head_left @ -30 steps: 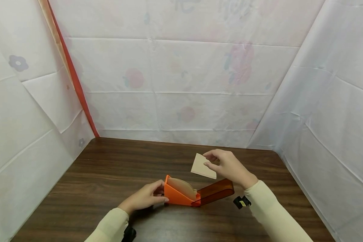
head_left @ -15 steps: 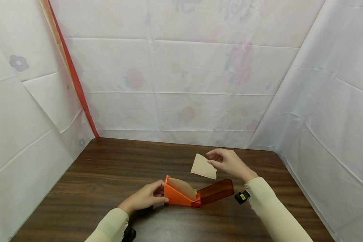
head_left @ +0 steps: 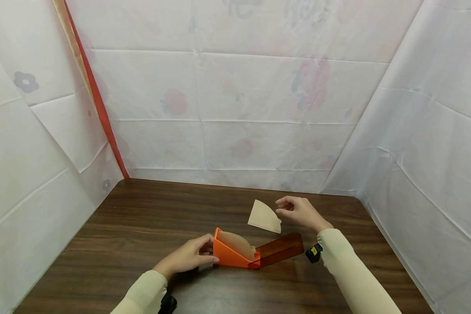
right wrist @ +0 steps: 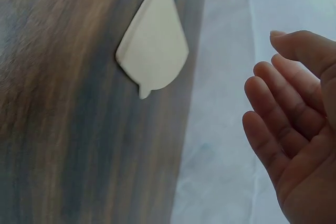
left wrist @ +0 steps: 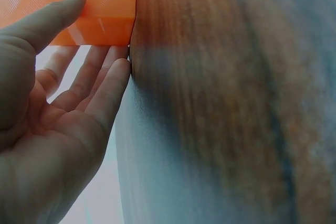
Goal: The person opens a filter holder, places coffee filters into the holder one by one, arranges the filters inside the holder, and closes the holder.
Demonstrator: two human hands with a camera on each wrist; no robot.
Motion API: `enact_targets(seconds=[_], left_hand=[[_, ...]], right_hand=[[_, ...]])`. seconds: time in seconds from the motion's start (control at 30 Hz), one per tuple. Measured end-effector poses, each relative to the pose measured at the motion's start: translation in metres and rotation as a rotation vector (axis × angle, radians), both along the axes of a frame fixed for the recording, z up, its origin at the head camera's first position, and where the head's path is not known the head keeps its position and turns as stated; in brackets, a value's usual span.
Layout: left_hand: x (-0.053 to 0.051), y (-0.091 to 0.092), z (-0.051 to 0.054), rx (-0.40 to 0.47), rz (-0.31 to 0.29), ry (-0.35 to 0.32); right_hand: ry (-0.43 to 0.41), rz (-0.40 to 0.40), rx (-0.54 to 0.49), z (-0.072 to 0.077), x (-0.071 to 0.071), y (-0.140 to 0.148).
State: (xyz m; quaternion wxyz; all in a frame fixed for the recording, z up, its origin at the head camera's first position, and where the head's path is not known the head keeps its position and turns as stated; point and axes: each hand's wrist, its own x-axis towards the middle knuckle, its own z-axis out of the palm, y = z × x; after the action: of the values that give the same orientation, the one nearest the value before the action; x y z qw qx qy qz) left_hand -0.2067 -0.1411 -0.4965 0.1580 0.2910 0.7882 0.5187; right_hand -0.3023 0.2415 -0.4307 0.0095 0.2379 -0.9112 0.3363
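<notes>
An orange coffee filter holder (head_left: 231, 255) stands on the table with several tan paper filters (head_left: 235, 244) inside it. Its see-through brown lid (head_left: 282, 248) is swung out to the right. My left hand (head_left: 190, 254) grips the holder's left end; in the left wrist view the thumb (left wrist: 68, 9) lies on one orange face and the fingers reach round behind. A single cone-shaped paper coffee filter (head_left: 264, 216) lies flat on the table behind the lid. Just right of it, my right hand (head_left: 301, 212) hovers with loosely curled fingers and nothing in them, apart from the paper (right wrist: 155, 40).
The dark wood-grain table (head_left: 161, 209) is enclosed by white printed sheets (head_left: 220, 144) at the back and both sides. A red strip (head_left: 98, 96) runs down the back left corner. A small black device (head_left: 314, 253) sits on the right wrist.
My right hand has let go of the single coffee filter and drawn off to the right, leaving it on the table. The left hand and the holder have stayed put.
</notes>
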Motion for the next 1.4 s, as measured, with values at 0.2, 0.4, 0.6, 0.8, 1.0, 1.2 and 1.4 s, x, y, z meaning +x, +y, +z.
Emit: enact_targets(seconds=[0.2, 0.4, 0.6, 0.8, 1.0, 1.2, 1.4], left_hand=[[0.001, 0.000, 0.001, -0.005, 0.004, 0.002], [0.000, 0.001, 0.001, -0.013, 0.004, 0.011], [0.000, 0.001, 0.001, -0.016, 0.008, 0.005], [0.000, 0.001, 0.001, -0.014, 0.004, 0.006], [0.000, 0.001, 0.001, -0.005, 0.000, 0.009], [0.000, 0.001, 0.002, -0.007, 0.001, 0.009], [0.001, 0.001, 0.003, -0.013, 0.009, 0.002]], right_hand=[[-0.044, -0.021, -0.006, -0.017, -0.007, 0.005], [-0.108, -0.065, -0.037, -0.038, -0.016, 0.008], [-0.137, -0.086, -0.029, -0.050, -0.023, 0.006], [-0.156, -0.074, 0.028, -0.051, -0.027, 0.001], [-0.156, -0.069, 0.081, -0.055, -0.031, -0.004], [-0.141, -0.069, 0.094, -0.060, -0.036, -0.006], [-0.142, -0.116, 0.109, -0.065, -0.040, -0.010]])
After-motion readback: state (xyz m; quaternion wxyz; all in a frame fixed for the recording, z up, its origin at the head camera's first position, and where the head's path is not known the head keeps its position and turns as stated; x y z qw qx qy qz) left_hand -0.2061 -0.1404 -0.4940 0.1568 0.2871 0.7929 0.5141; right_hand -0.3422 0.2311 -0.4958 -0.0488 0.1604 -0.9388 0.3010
